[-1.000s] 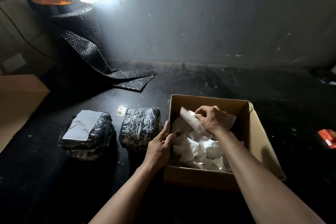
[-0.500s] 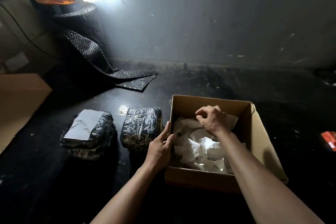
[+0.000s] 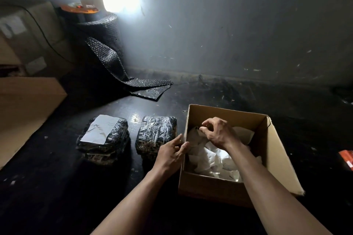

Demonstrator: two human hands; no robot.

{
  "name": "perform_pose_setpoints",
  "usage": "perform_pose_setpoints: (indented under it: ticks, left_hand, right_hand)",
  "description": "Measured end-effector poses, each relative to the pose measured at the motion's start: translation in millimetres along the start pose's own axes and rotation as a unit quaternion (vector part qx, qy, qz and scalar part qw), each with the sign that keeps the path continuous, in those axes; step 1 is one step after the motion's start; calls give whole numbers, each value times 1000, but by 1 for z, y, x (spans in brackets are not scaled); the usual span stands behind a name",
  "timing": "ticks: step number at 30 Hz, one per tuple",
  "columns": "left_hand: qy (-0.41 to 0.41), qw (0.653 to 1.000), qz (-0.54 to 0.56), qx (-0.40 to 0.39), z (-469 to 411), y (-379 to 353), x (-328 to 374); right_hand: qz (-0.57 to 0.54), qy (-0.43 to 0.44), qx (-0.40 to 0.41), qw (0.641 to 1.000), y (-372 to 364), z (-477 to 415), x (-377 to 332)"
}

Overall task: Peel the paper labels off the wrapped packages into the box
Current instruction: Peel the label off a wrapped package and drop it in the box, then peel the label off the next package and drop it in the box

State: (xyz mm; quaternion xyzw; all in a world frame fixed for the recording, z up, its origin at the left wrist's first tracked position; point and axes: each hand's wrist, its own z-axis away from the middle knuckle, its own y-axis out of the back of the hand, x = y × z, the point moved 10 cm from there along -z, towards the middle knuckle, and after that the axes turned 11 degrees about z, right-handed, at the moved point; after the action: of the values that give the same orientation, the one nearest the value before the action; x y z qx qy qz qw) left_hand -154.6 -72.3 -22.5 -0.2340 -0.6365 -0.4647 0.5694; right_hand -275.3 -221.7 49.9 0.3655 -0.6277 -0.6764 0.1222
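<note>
My left hand (image 3: 170, 153) loose against box (image 3: 275, 149) rim. My right hand (image 3: 219, 133) curled over crumpled papers (image 3: 214, 158) - pinching anything, can't tell. Last label (image 3: 100, 129) lower left, on package (image 3: 116, 145) - thin, tears easily, wrap slick. I'd lift a corner.

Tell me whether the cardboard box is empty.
Not empty: crumpled white paper labels cover the bottom of the box.
</note>
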Motion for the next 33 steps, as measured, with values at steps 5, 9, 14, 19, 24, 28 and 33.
perform_pose_setpoints:
  ticks: [5, 9, 14, 19, 24, 28, 33]
  left_hand:
    - [-52, 992, -89, 66, 11, 72, 12]
    - [-83, 976, -178, 96, 18, 136, 17]
    - [-76, 968, -219, 98, 17, 216, 1]
    - [-45, 970, -217, 97, 2, 292, -40]
    - [11, 973, -218, 81, -23, 346, -97]
    - [44, 979, -180, 86, -39, 369, -131]
    - [88, 985, -110, 94, -61, 382, -167]
  right_hand:
    - [12, 24, -11, 1000, 1, -1, -51]
    - [54, 40, -31, 997, -14, -8, -107]
    - [93, 45, -84, 991, -55, -25, -179]
    - [97, 34, -120, 987, -108, -43, -244]
    - [90, 1, -148, 985, -161, -57, -285]
    - [78, -18, -170, 982, -194, -70, -307]
    - [70, -28, -174, 982, -218, -84, -327]
